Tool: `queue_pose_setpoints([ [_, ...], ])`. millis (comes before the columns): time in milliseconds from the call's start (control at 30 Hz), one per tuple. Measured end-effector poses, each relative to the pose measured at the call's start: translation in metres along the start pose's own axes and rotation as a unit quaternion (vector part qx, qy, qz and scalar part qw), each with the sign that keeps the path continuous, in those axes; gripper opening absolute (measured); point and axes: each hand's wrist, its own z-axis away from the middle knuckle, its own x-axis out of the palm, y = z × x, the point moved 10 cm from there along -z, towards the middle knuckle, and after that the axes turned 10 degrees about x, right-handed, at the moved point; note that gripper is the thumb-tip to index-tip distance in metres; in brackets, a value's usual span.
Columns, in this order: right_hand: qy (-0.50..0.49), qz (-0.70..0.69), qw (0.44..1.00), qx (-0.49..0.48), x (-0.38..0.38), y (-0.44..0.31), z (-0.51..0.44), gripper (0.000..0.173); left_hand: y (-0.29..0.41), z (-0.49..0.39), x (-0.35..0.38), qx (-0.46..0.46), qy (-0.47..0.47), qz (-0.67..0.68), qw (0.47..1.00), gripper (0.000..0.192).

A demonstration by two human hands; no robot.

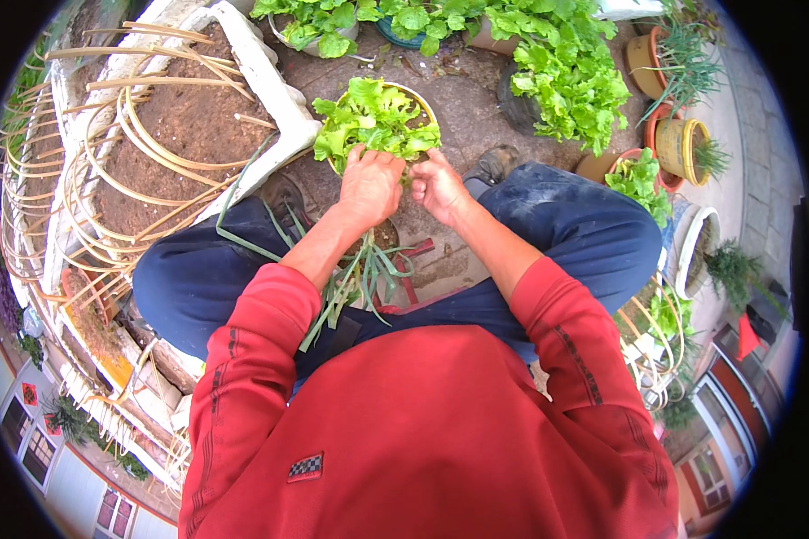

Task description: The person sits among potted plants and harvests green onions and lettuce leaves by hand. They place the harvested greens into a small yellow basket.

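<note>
Leafy light-green lettuce [371, 114] grows in a round pot with a pale yellow rim [426, 101], between my feet. My left hand [372, 185] lies over the pot's near side, its back towards me and its fingertips among the leaves; whether they pinch a leaf is hidden. Just right of it, my right hand [438, 187] is at the near right rim, palm turned inward and fingers curled. Anything small between its fingertips is too hard to make out. Below my left wrist, long green onion leaves [371, 266] spread from another pot [385, 234], partly covered by my forearm.
At left, a white-edged soil bed [175, 128] has bent bamboo strips [132, 135] arching over it. More lettuce [569, 87] stands beyond my right knee. Several pots, one of them yellow [677, 145], line the right. A red metal frame [411, 290] is between my legs.
</note>
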Motion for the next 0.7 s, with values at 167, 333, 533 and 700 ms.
queue_pose_setpoints([
  [167, -0.050, -0.092, 0.994, 0.011, 0.005, -0.006, -0.005, 0.017, -0.005, -0.004, 0.003, -0.003, -0.043, 0.010, 0.999, 0.024],
  [333, 0.035, -0.042, 0.998, 0.006, -0.019, -0.003, -0.015, 0.013, -0.008, 0.000, -0.002, -0.023, -0.037, 0.041, 0.998, 0.024],
  [533, 0.071, 0.354, 0.924, -0.130, 0.003, -0.013, -0.009, 0.014, -0.021, 0.007, -0.013, -0.120, 0.011, 0.125, 0.985, 0.040],
  [700, 0.017, 0.584, 0.774, -0.243, 0.044, -0.007, 0.025, 0.030, 0.003, -0.007, -0.033, 0.058, 0.089, -0.032, 0.994, 0.060],
])
